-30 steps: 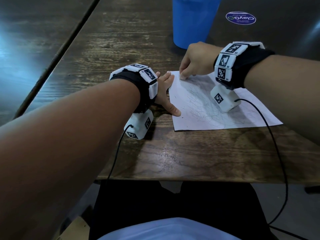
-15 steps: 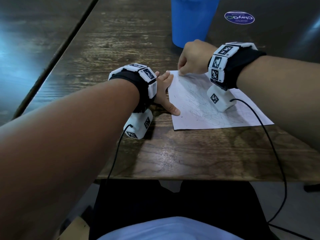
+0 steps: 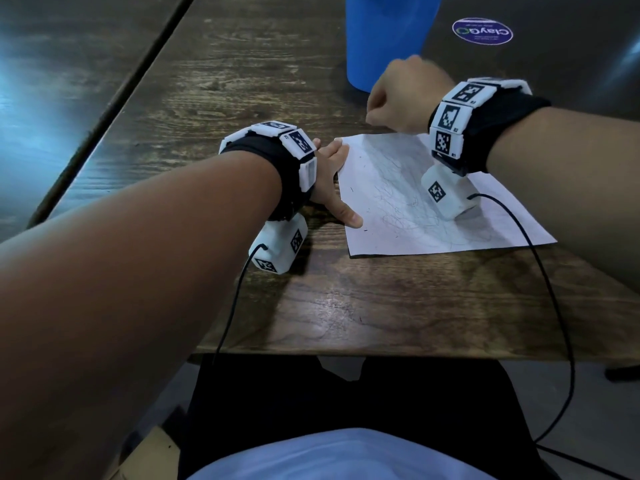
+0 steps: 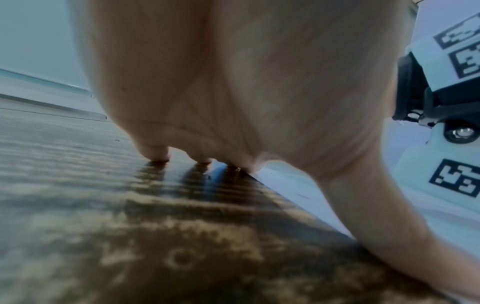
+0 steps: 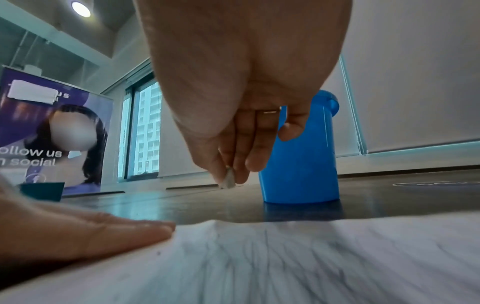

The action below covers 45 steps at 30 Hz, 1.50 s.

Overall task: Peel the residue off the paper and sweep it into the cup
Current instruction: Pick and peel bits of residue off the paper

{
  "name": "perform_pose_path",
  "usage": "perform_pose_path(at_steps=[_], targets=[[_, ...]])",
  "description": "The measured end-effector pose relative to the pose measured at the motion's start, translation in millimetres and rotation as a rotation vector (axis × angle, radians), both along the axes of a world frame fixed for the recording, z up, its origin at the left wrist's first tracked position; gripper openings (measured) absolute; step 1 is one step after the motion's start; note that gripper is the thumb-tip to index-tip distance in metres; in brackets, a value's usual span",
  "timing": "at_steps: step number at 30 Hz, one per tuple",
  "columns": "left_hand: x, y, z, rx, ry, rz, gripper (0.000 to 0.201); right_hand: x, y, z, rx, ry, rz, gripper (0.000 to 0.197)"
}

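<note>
A white sheet of paper (image 3: pixel 429 199) covered in faint pencil scribbles lies on the dark wooden table (image 3: pixel 346 306). My left hand (image 3: pixel 332 181) lies flat with straight fingers pressing on the sheet's left edge; it also shows in the right wrist view as the left hand (image 5: pixel 85 232). My right hand (image 3: pixel 401 95) hovers just past the sheet's far edge, beside the blue cup (image 3: pixel 384 36). In the right wrist view its thumb and fingers pinch a small pale grey piece of residue (image 5: pixel 228 179) in front of the blue cup (image 5: pixel 301 156).
A round purple sticker (image 3: pixel 482 31) sits on a dark surface right of the cup. Black cables (image 3: pixel 550 289) trail from both wrist cameras over the table's near edge. A banner (image 5: pixel 52 131) and windows stand far behind.
My right hand has moved off the sheet's far left corner, away toward the cup, carrying the pinched piece. The left hand has stayed flat on the sheet's edge.
</note>
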<state>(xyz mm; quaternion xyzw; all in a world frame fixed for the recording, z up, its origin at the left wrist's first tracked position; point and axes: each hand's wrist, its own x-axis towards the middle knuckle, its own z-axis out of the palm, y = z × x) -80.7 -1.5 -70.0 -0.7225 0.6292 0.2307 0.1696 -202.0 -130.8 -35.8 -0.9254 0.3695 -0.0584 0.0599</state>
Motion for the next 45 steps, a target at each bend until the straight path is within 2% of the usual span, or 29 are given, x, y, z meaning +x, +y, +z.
perform_pose_path(at_steps=[4, 7, 10, 13, 17, 21, 24, 27, 31, 33, 37, 39, 45], targets=[[-0.1, -2.8, 0.1, 0.001, -0.013, -0.001, 0.152, -1.1, -0.3, 5.8, 0.053, -0.029, 0.033, 0.012], [1.1, -2.8, -2.0, -0.020, -0.033, -0.017, 0.151, -2.8, 5.7, 3.0, 0.140, 0.076, 0.115, 0.008], [-0.2, -4.0, 0.0, -0.076, -0.039, -0.037, 0.139, -4.5, 9.8, -1.0, 0.190, 0.177, 0.170, 0.006], [-5.9, -10.5, 7.3, -0.060, -0.117, -0.052, 0.137, -3.4, 11.1, -4.4, 0.129, 0.187, 0.186, 0.009], [-10.0, -18.2, 10.2, -0.044, -0.144, -0.044, 0.140, -2.5, 7.9, -7.2, 0.033, 0.170, 0.103, 0.010], [-12.0, -14.1, 8.1, -0.117, -0.095, -0.051, 0.119, -5.2, 7.7, -6.0, 0.114, 0.157, 0.160, 0.011], [-13.5, -11.6, 11.9, -0.152, -0.078, -0.062, 0.111, -9.0, 11.4, 1.3, 0.229, 0.228, 0.211, 0.007], [-12.9, -12.0, 13.0, -0.115, -0.119, -0.082, 0.119, -8.7, 9.3, 1.5, 0.210, 0.228, 0.196, 0.008], [-8.3, -15.5, 5.7, -0.020, -0.198, -0.093, 0.139, -8.9, 5.6, -7.2, 0.143, 0.100, 0.123, 0.011], [-6.5, -16.7, 4.5, -0.001, -0.190, -0.084, 0.141, -12.8, 6.3, -6.4, 0.211, 0.116, 0.123, 0.009], [-7.5, -17.9, 5.6, 0.007, -0.202, -0.082, 0.142, -21.3, 11.8, 6.7, 0.357, 0.284, 0.177, 0.008], [-8.7, -18.2, 4.8, 0.011, -0.192, -0.075, 0.140, -21.5, 11.0, 7.3, 0.338, 0.293, 0.177, 0.009], [-6.9, -17.6, 3.4, 0.023, -0.190, -0.069, 0.140, -16.1, 15.8, -4.4, 0.167, 0.129, 0.142, 0.014]])
